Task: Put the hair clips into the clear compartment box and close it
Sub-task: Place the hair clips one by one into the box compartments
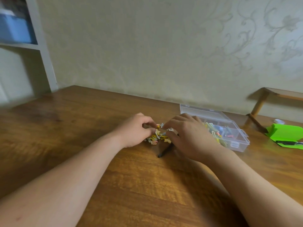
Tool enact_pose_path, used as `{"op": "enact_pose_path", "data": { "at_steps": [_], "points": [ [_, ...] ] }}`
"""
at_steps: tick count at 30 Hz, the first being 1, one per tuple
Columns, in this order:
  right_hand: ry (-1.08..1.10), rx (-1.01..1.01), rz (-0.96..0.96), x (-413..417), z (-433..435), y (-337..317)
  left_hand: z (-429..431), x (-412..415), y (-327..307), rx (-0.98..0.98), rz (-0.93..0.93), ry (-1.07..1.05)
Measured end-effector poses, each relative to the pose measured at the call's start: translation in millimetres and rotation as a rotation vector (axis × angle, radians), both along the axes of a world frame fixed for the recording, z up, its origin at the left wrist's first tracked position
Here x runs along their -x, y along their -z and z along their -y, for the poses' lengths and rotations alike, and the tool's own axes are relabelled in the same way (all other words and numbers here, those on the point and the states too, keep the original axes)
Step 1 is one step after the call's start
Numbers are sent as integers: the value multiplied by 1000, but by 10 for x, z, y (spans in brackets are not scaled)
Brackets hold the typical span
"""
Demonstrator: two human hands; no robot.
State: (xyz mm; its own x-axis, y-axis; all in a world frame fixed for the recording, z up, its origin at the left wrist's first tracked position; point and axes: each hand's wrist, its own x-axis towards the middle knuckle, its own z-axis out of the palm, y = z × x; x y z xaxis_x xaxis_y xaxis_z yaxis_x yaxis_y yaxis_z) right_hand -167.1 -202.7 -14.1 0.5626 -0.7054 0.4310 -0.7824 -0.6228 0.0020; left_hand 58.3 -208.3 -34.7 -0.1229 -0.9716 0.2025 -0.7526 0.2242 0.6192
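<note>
A small heap of yellow, black-striped and cream hair clips [159, 138] lies on the wooden table [68, 122], between my two hands. My left hand [136, 129] is curled over the heap's left side, fingertips pinched on a clip with an orange end. My right hand [188, 135] covers the heap's right side, its fingertips meeting the left hand's on the same clip. The clear compartment box [236, 128] stands open just right of my right hand, its lid [196, 110] tilted back toward the wall. Coloured clips fill its near compartments. The frame is blurred.
A black pen-like stick [164, 150] lies under my right hand. A bright green case [286, 135] with a black pen on it sits at the far right, beside a wooden stand [260, 104]. A white shelf unit [42, 46] rises at the table's left rear.
</note>
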Motion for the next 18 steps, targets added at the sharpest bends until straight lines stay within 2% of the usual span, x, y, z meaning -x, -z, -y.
{"op": "enact_pose_path", "data": {
  "at_steps": [8, 15, 18],
  "points": [
    [114, -108, -174, -139, 151, -117, 7, -1, 37, 37, 33, -38],
    [156, -67, 8, -149, 181, -33, 20, 3, 43, 36, 1, -45],
    [124, -90, 3, -119, 130, -28, 32, 0, 57, 38, -8, -46]
  ]
}}
